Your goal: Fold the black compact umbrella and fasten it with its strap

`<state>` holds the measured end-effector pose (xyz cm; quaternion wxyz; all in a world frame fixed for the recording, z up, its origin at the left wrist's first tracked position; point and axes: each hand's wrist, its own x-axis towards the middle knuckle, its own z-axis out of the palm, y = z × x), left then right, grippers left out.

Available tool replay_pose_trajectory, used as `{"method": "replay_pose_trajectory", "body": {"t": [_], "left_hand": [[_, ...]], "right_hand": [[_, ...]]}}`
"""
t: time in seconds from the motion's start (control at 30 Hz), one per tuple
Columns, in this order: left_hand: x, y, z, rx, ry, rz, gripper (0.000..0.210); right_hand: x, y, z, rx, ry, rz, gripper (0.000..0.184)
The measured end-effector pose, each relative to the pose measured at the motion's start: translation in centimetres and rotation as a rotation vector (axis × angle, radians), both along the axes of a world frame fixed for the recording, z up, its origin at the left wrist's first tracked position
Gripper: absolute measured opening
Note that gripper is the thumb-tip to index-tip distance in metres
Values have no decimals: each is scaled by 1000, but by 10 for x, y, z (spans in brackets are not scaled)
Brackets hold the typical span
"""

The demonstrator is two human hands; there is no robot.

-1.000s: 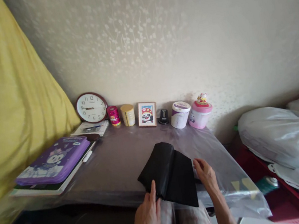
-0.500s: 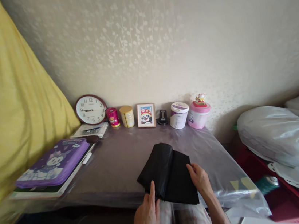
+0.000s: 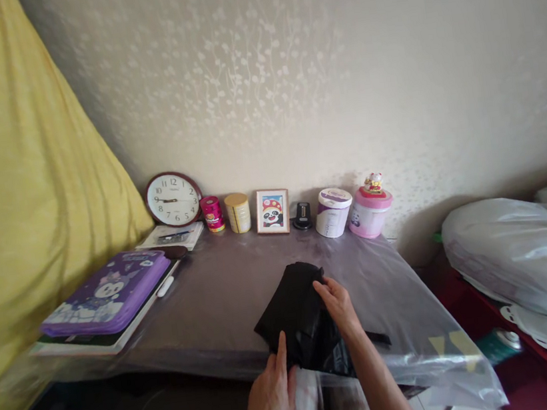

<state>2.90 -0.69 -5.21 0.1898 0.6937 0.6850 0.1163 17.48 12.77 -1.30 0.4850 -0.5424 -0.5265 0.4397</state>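
So nearest first: plaid-covered legs sit under the table's near edge. The left hand is at that edge, index finger laid flat on a folded black sheet, thumb by its near corner; can't tell if those two are actually pinching. Right hand has thumb and fingers closed together on the sheet's upper right fold. The sheet lies around the middle of the table's near edge, and a black strip pokes out right of the right wrist.

The table has clear plastic over it. Along its left edge there's a purple case on top of some books, with a white pen-like thing just beside them.

Lined up along the far edge, left to right: round clock, pink can, yellow-lidded can, panda picture frame, small black gadget, white-and-purple tub, pink tub with a figurine on top.
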Motion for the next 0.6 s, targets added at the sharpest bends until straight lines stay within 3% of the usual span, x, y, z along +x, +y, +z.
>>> {"method": "replay_pose_trajectory", "body": {"t": [0.13,0.33,0.6], "left_hand": [[-1,0,-1,11,-28,4,53],[-4,3,-3,21,-51,-2,50],[-5,0,-9,82,-152,49,62]], "right_hand": [[-19,12,-8,54,-133,-11,55],[-39,20,-12,114,-398,0,44],[-47,14,-7,112,-522,157,33]]}}
